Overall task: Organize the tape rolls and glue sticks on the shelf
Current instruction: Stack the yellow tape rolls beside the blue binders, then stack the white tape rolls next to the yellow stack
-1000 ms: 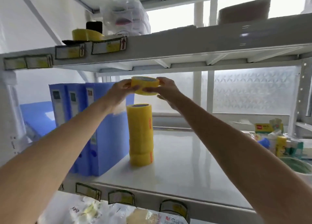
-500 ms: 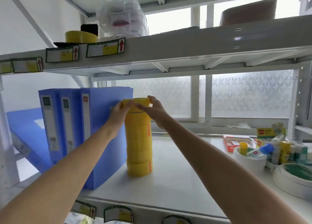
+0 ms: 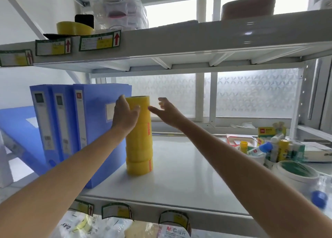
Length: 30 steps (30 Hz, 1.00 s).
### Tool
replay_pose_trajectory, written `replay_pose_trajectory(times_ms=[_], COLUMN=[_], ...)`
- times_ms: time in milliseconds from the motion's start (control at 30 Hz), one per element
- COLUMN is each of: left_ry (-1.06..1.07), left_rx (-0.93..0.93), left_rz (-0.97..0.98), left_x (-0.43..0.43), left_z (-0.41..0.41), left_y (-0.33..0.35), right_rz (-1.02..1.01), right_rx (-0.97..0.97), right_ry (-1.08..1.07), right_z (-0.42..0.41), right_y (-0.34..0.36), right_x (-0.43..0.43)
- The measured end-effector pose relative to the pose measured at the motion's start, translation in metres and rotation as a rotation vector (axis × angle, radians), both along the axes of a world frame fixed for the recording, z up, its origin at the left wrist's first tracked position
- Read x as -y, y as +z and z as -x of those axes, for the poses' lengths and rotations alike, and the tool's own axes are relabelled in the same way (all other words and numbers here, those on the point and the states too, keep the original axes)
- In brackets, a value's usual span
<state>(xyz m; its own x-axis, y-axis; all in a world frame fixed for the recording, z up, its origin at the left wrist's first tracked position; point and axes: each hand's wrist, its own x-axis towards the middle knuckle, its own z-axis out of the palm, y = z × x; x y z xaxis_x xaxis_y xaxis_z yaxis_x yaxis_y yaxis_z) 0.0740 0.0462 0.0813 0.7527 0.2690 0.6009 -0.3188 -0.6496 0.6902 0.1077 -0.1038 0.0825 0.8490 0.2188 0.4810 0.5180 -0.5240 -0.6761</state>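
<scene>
Yellow tape rolls [image 3: 139,137], stacked tall.
Left hand [image 3: 125,115] cups the top; right hand [image 3: 168,110] fingers spread, empty. We judge the stack light, topple-prone: grip its sides.

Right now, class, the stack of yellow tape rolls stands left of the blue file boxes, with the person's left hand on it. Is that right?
No. The head view shows the stack of yellow tape rolls standing right of the blue file boxes, not left. The left hand is indeed on it.
</scene>
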Motion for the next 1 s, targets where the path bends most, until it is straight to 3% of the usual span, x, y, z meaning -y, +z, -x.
replay_pose_trajectory(times_ms=[100,200,467,733,1000], left_ry=[0.010,0.018,0.186,-0.264,-0.542], left_rx=[-0.039,-0.169,-0.212,-0.457,-0.497], left_rz=[-0.246,-0.482,-0.570,-0.771,-0.872], left_x=[0.035,0.072,0.090,0.192,0.290], left_z=[0.015,0.024,0.021,0.041,0.047], left_y=[-0.007,-0.013,-0.021,-0.052,-0.097], right_rz=[0.098,0.201,0.459,0.545,0.687], right_rx=[0.098,0.063,-0.121,-0.256,-0.396], right_ry=[-0.045,-0.095,-0.175,-0.276,-0.416], right_z=[0.027,0.055,0.109,0.131,0.144], right_y=[0.000,-0.001,-0.027,-0.041,-0.057], right_x=[0.066,0.147,0.275,0.313,0.350])
